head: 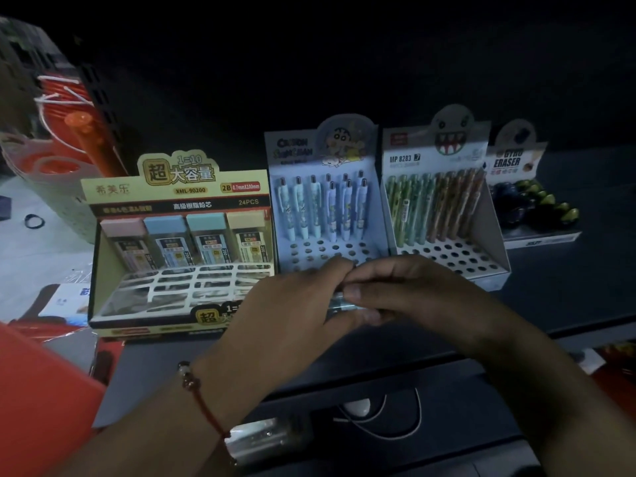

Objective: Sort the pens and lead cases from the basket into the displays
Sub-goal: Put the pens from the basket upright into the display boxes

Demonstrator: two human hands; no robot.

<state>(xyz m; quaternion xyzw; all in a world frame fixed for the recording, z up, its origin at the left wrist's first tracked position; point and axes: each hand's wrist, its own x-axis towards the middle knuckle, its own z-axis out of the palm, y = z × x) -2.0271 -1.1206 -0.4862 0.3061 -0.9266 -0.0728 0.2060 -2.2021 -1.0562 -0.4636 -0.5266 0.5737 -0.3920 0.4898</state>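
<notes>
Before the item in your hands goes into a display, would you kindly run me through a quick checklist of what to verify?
1. Item held: ok. The left hand and right hand both pinch a small pale item.
2. Item type known: cannot tell. The fingers hide most of it.
3. Free holes in the blue pen display: ok, its front rows are open.
4. Free holes in the green pen display: ok, its front rows are open.
5. Free slots in the lead case display: ok, only the back row is filled.
6. Lighting: not ok, the scene is dim.
</notes>
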